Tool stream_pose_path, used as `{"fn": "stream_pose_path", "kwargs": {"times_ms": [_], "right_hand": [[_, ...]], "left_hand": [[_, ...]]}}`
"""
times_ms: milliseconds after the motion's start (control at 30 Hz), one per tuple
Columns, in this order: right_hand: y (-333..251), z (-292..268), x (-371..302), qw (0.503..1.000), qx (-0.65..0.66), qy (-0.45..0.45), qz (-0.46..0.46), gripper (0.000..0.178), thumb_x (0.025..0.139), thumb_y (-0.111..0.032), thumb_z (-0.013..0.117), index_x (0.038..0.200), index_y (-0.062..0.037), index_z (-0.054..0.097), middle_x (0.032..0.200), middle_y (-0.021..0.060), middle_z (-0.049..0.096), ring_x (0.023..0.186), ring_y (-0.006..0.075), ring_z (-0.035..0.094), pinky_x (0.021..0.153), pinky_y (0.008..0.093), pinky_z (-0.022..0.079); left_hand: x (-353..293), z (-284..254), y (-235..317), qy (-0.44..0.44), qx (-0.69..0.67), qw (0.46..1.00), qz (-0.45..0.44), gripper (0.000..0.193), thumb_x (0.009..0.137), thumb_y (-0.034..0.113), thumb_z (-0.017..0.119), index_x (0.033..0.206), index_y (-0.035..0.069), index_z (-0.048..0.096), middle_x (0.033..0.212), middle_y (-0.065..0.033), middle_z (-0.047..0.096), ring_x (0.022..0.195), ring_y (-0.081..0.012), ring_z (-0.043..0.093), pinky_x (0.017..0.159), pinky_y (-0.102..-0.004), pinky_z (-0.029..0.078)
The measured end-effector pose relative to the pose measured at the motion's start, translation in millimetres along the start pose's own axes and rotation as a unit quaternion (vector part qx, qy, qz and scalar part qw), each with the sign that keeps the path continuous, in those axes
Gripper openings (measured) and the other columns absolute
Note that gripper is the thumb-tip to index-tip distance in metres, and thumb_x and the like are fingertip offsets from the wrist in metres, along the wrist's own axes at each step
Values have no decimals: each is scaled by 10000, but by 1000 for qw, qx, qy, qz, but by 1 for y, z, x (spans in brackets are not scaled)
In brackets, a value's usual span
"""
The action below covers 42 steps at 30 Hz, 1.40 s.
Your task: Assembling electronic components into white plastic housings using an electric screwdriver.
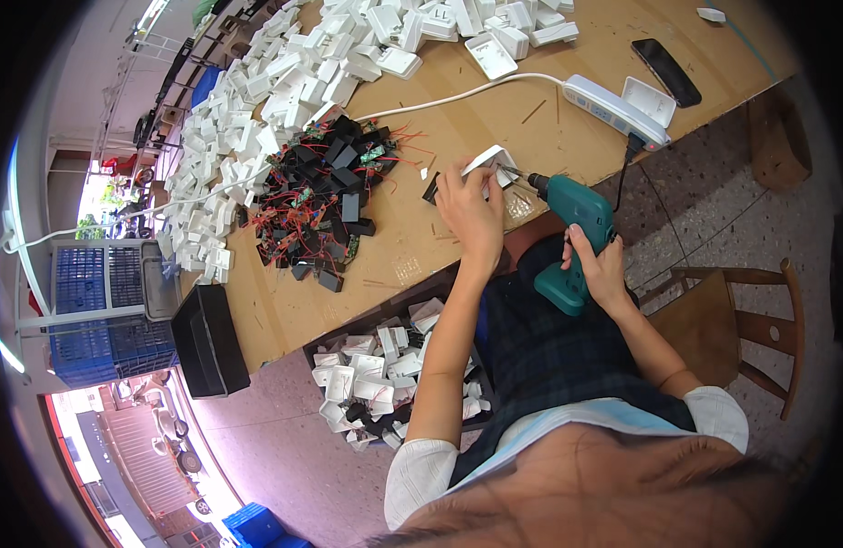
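My right hand (597, 265) is wrapped round the handle of a green power screwdriver (577, 203). The tool's bit points left into a small white plastic housing (502, 163) at the table's near edge. My left hand (472, 208) pinches that housing and steadies it on the cardboard-brown tabletop. A small black block (431, 189) lies beside my left fingers, partly hidden by them. Left of this hand is a heap of black modules with red wires and green circuit boards (335, 187). What sits inside the housing is too small to make out.
White plastic housings (348, 46) are piled along the table's far left side. A white power strip (613, 110) and a black phone (666, 71) lie at the right. Below the edge stands a bin of white parts (371, 384). A black tray (211, 342) and wooden chair (732, 320) are nearby.
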State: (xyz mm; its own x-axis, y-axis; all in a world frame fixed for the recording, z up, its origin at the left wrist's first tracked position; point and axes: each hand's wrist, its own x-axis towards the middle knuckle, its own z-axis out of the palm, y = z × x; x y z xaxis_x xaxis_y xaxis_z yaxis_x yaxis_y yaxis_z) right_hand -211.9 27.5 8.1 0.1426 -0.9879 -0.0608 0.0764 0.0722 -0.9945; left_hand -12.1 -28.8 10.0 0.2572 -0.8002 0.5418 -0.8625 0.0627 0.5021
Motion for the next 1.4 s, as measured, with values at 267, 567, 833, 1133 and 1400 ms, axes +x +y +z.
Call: {"fn": "stream_pose_path", "kwargs": {"times_ms": [267,567,833,1133,1400], "right_hand": [[3,8,-3,998,60,18,5,317,1053,-265,590,1128,41,629,983,80,646,670,113,616,570,282,536],[4,3,-8,996,78,16,-33,324,1058,-274,575,1151,34,617,990,86,637,673,118,610,562,281,528],[5,-6,-7,999,27,-7,-30,311,1052,-252,582,1134,44,633,989,98,660,674,124,618,568,286,527],[2,-19,-17,996,73,-6,-50,292,1051,-223,585,1154,45,632,1018,96,670,685,134,619,581,289,525],[10,-56,-35,997,57,-28,-43,359,1079,-293,518,1178,38,616,1004,102,641,691,146,597,620,290,508]], "left_hand": [[-1,2,-2,5,6,1000,6,79,803,67,758,877,68,731,1157,-94,644,1100,-317,585,900,-431,444],[-1,1,-3,8,3,1000,1,69,798,68,757,863,68,735,1159,-93,652,1103,-318,588,896,-428,448],[-1,1,-1,13,3,1000,5,61,797,72,759,853,69,735,1168,-93,653,1110,-318,589,901,-430,449],[-2,3,-4,23,-10,1000,9,87,793,88,770,868,67,733,1189,-117,657,1120,-339,586,914,-448,457],[-13,-13,3,83,31,994,71,482,764,197,848,1185,75,647,1300,-175,569,1145,-410,573,995,-499,449]]}}
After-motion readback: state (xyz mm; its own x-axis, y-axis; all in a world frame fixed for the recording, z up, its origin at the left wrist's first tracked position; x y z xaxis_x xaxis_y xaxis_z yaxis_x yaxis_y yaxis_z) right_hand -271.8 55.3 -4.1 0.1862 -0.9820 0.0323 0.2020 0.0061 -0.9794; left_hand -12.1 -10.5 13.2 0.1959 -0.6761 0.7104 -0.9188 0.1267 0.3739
